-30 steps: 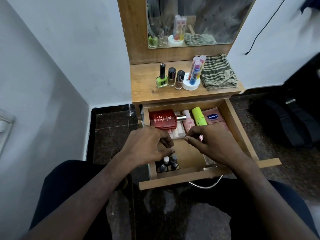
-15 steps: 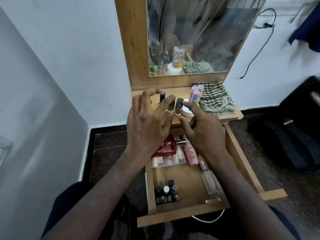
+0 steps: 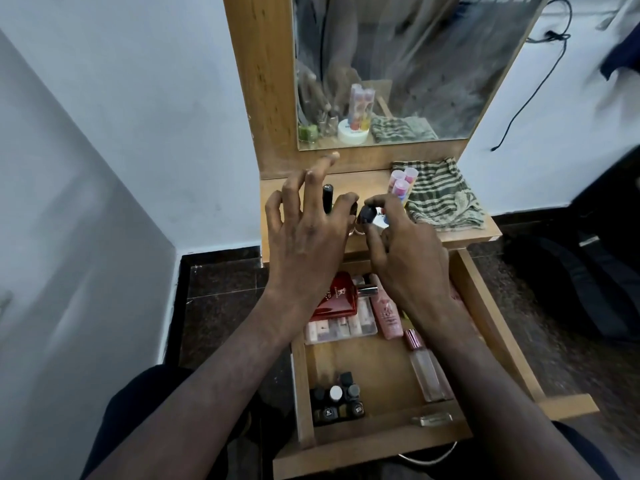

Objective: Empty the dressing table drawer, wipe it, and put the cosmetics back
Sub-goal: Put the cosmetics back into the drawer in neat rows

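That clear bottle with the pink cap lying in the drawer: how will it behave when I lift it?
The clear bottle looks like glass, so probably rigid, fragile and smooth; a grip round its body seems safer than one by the pink cap. Lying flat against the drawer side, it seems unlikely to roll. It looks nearly empty, so likely light.

The left hand (image 3: 304,233) hides the bottles' bodies on the tabletop (image 3: 460,233); the right hand (image 3: 408,261) covers the drawer (image 3: 485,313) at two o'clock. Small bottle labels (image 3: 337,408) are unreadable.

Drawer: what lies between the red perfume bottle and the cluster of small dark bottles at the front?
Head view: a clear tray of small tubes beside the red perfume bottle, then bare drawer floor up to the small dark bottles.
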Tool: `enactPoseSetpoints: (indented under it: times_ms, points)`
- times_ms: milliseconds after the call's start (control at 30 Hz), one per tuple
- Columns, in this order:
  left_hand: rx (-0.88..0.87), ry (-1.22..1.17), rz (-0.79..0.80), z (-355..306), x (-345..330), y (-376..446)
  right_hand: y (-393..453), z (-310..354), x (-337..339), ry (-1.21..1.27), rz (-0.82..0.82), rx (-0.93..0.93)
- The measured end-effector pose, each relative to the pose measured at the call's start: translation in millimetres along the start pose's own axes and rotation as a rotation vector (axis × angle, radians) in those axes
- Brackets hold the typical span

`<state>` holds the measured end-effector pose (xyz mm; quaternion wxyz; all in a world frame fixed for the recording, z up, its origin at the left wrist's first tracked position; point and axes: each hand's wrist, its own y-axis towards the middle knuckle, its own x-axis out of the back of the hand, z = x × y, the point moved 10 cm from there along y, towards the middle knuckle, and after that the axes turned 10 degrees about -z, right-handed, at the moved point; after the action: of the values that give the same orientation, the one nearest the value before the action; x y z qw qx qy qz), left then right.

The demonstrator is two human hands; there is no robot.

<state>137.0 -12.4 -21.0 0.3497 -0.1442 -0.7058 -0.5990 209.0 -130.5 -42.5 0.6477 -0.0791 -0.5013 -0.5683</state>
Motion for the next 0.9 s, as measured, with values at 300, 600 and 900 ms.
enactPoseSetpoints:
  times_ms: [300,600,900]
  points:
    - [0.036,-0.240,0.045,4.0,29.4,-8.8,-33.4,-34.5,11.8,0.528,0.146,-0.365]
    - [0.159,-0.420,0.341,28.8,39.3,-61.6,-72.6,-40.5,4.0,0.663,0.315,-0.402]
    - [0.002,-0.354,0.650,36.7,21.5,-114.7,-105.9,-12.5,-39.2,0.401,0.526,-0.052]
